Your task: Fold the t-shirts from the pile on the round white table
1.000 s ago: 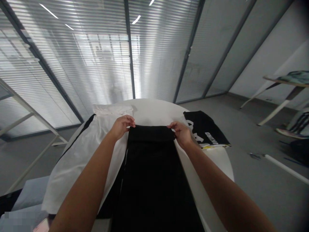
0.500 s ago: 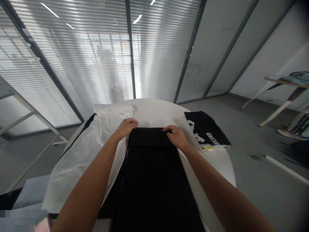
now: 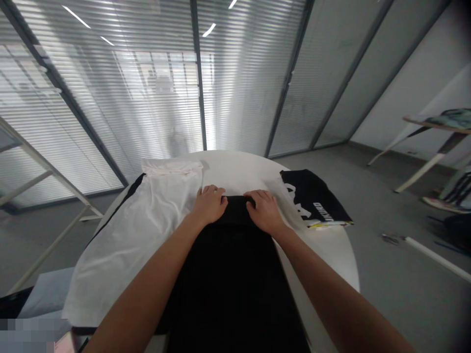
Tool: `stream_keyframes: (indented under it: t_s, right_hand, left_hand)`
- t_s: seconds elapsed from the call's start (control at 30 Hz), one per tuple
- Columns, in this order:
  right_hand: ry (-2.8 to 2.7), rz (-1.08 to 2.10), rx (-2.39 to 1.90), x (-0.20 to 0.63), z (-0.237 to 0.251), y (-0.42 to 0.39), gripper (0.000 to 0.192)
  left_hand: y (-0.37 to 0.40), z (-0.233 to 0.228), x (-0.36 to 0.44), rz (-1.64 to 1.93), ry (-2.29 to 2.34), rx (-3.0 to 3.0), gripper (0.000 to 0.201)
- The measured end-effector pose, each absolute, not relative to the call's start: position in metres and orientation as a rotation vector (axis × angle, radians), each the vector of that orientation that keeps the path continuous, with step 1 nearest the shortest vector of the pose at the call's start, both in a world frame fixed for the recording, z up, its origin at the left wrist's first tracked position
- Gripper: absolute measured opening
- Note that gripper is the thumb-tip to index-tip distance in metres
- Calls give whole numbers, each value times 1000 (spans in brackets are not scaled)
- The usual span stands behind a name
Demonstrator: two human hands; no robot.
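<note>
Both hands, L (image 3: 209, 205) & R (image 3: 263, 211), flat, fingers spread, on far edge of black garment (image 3: 235, 274).

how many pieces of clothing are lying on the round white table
3. The black garment in the middle under the left hand and right hand, the white garment to its left, the folded black printed garment at the right edge. More may lie underneath.
</note>
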State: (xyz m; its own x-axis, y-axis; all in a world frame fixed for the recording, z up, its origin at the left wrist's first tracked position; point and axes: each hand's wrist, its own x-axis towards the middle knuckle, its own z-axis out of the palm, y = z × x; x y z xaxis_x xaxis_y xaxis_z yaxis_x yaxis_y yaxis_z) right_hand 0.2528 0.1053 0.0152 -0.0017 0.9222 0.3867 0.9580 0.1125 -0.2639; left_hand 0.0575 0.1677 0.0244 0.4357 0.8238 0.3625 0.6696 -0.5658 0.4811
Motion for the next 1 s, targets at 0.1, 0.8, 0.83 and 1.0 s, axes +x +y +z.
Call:
stream_keyframes:
  t_s: [0.1,0.8,0.83,1.0]
  right_hand:
    - [-2108,-115,-1771,246,4,102,45]
    - [-2051,163,-2173,247,-5,102,57]
    - [-2023,156,-2187,249,-6,104,58]
    - [-1901,137,-2234,257,-11,112,60]
  left_hand:
    - [159,6,68,647,1295,2543,49]
    - [167,-2,59,297,1342,2769,63]
    - [168,-3,59,309,1347,2770,63]
    - [171,-3,57,340,1356,2773,61]
